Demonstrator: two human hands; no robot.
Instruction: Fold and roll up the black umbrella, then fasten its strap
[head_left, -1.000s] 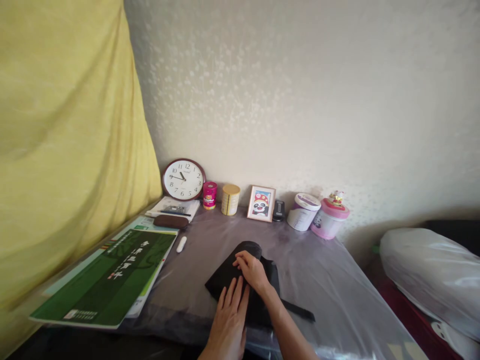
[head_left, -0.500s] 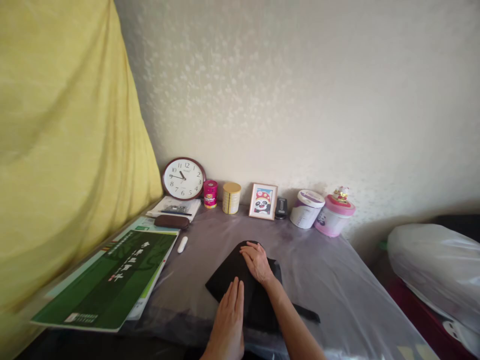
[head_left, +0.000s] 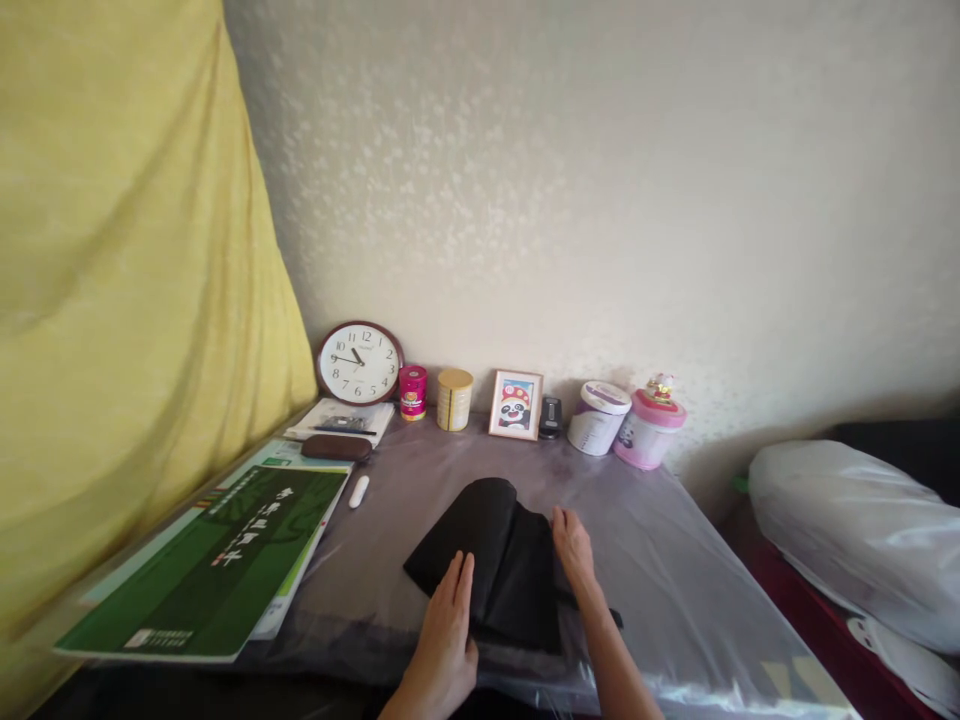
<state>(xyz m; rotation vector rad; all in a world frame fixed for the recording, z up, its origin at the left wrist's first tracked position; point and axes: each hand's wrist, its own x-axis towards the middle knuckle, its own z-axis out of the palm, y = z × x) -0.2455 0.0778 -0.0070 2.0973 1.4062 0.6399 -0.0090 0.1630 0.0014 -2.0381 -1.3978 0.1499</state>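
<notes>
A black folded cloth (head_left: 480,560) with a narrow strap lies on the table, its rounded top pointing away from me and a crease down its middle. My left hand (head_left: 446,625) rests along its near left part, fingers stretched out. At the cloth's right edge is my right hand (head_left: 574,548), with bent fingers pressed together at the edge. Part of the strap (head_left: 615,617) sticks out to the right, beyond my right forearm.
Green booklets (head_left: 217,560) lie at the left, near a brown case (head_left: 336,447) and a small white object (head_left: 358,491). Along the wall stand a clock (head_left: 360,362), tins (head_left: 454,400), a framed panda picture (head_left: 516,404) and round tubs (head_left: 598,418).
My right hand has moved from the top of the cloth to its right edge. My left hand has shifted slightly left and nearer. The view has turned a little to the right.
</notes>
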